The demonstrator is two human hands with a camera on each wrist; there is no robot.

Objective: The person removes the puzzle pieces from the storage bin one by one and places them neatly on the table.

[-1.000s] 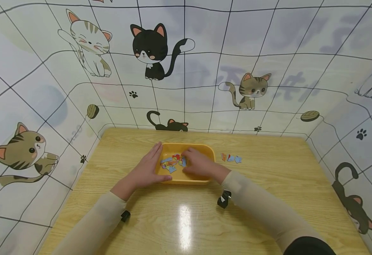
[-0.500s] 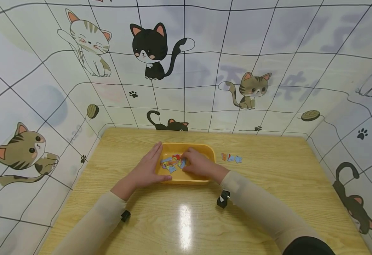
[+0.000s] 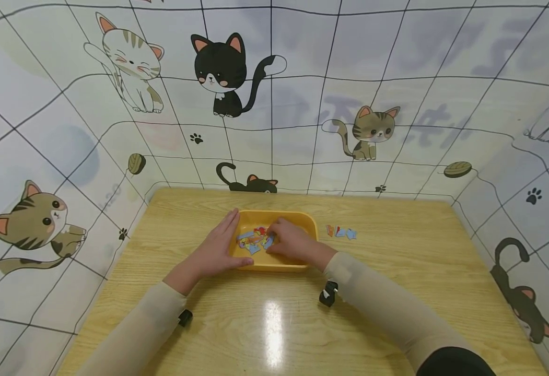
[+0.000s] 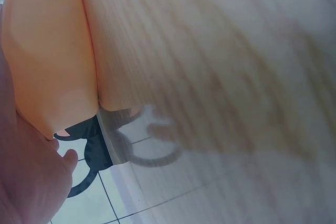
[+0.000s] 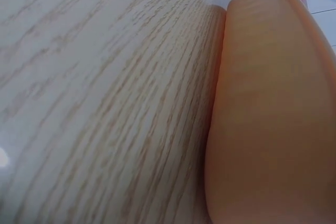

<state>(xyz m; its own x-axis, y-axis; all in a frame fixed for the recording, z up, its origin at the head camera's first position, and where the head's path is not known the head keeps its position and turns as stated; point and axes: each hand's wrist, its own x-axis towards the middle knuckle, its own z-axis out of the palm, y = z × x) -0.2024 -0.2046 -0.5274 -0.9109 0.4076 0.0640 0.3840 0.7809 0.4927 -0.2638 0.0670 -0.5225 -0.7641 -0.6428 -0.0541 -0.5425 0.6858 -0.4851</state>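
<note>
1. The right hand's grip (image 3: 295, 241) reaches down into the yellow tray (image 3: 274, 268). Its fingers bend toward a blue bit of paper (image 3: 269, 242), but I cannot tell if they pinch it.
2. The left hand's grip (image 3: 215, 249) is not squeezing anything. Its fingers are straight and touch the left end of the tray, and its thumb lies along the near rim.
3. Inside the tray, on the left side, is a little heap of paper bits (image 3: 250, 240). They are blue, yellow, orange and red, and some lie on top of others.
4. Just past the tray's right end, a small row of loose bits (image 3: 341, 232) lies flat.
5. The tray sits flat on the wooden counter (image 3: 387, 292), near its back edge.
6. Both arms wear cream sleeves (image 3: 133, 329), with a small black gadget (image 3: 328, 293) by each wrist.
7. Behind the counter, the white wall (image 3: 298, 104) has black lines, paw prints and cartoon cats (image 3: 220, 65).
</note>
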